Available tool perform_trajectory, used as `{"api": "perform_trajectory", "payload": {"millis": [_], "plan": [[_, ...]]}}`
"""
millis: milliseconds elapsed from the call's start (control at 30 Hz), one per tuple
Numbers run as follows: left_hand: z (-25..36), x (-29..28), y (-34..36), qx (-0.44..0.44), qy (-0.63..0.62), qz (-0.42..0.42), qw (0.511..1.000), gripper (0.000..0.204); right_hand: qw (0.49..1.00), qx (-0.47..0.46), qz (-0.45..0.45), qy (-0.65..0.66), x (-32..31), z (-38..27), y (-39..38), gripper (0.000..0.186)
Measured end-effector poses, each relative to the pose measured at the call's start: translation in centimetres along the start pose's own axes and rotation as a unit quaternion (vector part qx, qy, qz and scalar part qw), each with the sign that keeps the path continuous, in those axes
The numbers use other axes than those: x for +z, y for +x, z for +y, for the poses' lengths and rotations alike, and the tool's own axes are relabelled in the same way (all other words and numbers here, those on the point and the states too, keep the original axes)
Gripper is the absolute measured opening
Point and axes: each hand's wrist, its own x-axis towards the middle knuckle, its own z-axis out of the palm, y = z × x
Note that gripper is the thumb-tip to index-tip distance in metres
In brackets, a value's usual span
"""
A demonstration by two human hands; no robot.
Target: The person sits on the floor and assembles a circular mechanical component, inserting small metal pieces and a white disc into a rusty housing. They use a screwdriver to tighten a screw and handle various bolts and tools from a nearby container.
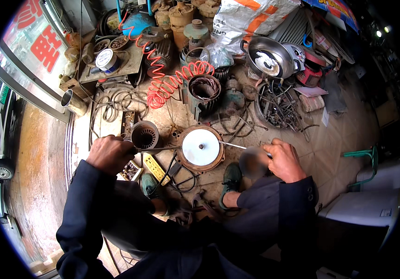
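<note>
My left hand [111,153] is closed on a dark flat bar [156,149], which reaches toward a rusty round flanged housing [184,165] between my feet. My right hand [283,158] grips a long thin metal rod [232,145], perhaps a screwdriver, whose far end meets the right rim of a white disc [195,153]. The disc sits inside the housing, around a small central hub. A hollow slotted motor core [139,136] stands at the back left of it. Beside my right hand is a blurred round dark shape [252,165] that I cannot make out.
A yellow power strip [153,165] and cables lie by my left shoe. Behind are a motor casing [203,102], a coiled red hose [156,95] and a basin of metal parts [274,111]. A green stool [367,160] stands at right, a glass door frame [32,79] at left.
</note>
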Motion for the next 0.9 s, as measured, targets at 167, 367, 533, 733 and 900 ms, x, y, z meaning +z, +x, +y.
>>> {"api": "perform_trajectory", "payload": {"millis": [167, 367, 533, 733, 900], "plan": [[-1.5, 1.0, 0.7, -0.012, -0.031, -0.032, 0.999, 0.028, 1.0, -0.01, -0.026, -0.009, 0.5, 0.6, 1.4, 0.031], [-4.4, 6.1, 1.6, 0.011, -0.045, -0.028, 0.999, 0.044, 1.0, -0.02, 0.015, 0.003, 6.4, 4.3, 2.4, 0.049], [-4.8, 7.6, 1.7, -0.003, -0.022, -0.055, 0.998, 0.052, 0.998, -0.04, 0.034, 0.026, 10.1, 5.4, 3.0, 0.053], [-4.4, 9.7, 2.2, -0.057, -0.015, -0.139, 0.988, 0.063, 1.0, -0.005, 0.007, 0.021, 10.1, 5.1, 3.2, 0.056], [-3.0, 11.6, 2.2, -0.047, -0.074, -0.12, 0.989, 0.064, 1.0, -0.003, 0.005, 0.001, 9.1, 4.3, 3.0, 0.059]]}}
